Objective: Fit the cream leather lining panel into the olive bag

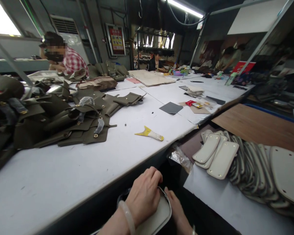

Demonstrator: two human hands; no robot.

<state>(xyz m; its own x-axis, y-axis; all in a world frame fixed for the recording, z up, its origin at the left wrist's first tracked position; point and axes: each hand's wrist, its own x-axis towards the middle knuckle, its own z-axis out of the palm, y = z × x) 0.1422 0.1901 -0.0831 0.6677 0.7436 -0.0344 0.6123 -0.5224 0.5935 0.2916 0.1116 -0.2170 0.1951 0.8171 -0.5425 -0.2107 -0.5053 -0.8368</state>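
Observation:
In the head view, a pale grey leather panel (pixel 159 215) with a rounded corner and a raised dark-lined edge is at the bottom centre, below the table's front edge. My left hand (pixel 144 194) lies over its upper part with the fingers curled and closed at the top edge. A light bangle circles that wrist. My right hand (pixel 177 210) grips the panel's right side, its fingertips at the rim; part of the fingers is hidden behind the panel. The lower part of the panel is covered by my left forearm or out of frame.
Olive-green bag pieces (pixel 83 127) are heaped on the white table (pixel 93 169) at left. A yellow-and-white tool (pixel 149 133) and a dark sheet (pixel 171 108) lie mid-table. Pale panels (pixel 222 160) are stacked at right. Co-workers, one in a checked shirt (pixel 74 62), sit beyond.

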